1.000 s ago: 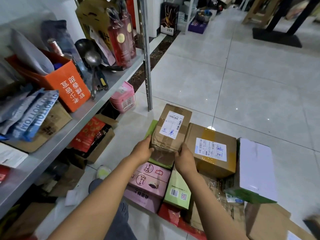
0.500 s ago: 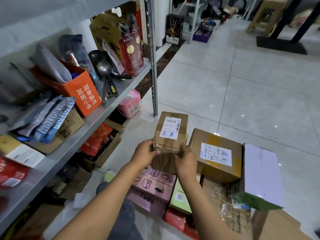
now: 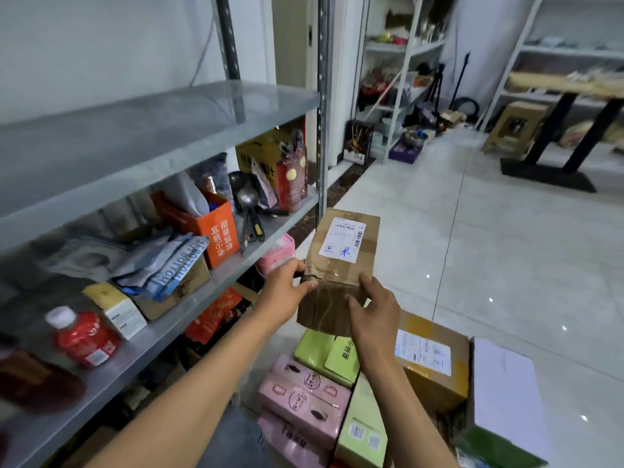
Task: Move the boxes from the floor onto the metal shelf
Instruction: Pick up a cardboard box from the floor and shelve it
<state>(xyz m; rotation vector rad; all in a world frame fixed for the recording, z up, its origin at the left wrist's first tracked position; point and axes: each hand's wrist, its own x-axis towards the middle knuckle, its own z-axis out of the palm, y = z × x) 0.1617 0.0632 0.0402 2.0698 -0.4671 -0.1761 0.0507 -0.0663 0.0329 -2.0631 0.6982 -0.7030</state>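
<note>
A brown cardboard box [image 3: 341,261] with a white shipping label is held in the air in front of the metal shelf [image 3: 141,143]. My left hand [image 3: 287,288] grips its near left edge and my right hand [image 3: 374,312] grips its near right side. Below on the floor lie more boxes: a brown taped box [image 3: 435,363], pink boxes [image 3: 304,403], a green box [image 3: 327,356] and a white-topped green box [image 3: 503,403]. The shelf's upper board is bare; the board below it is crowded.
The middle shelf board holds an orange box [image 3: 209,231], blue pouches [image 3: 169,268], a red bottle [image 3: 84,339], ladles [image 3: 248,204] and red bottles [image 3: 290,177]. A shelf upright [image 3: 323,130] stands just behind the held box. Open tiled floor [image 3: 506,251] lies to the right.
Both hands have lifted the brown box up off the pile on the floor. The view has tilted up, so the shelf's bare upper board now shows.
</note>
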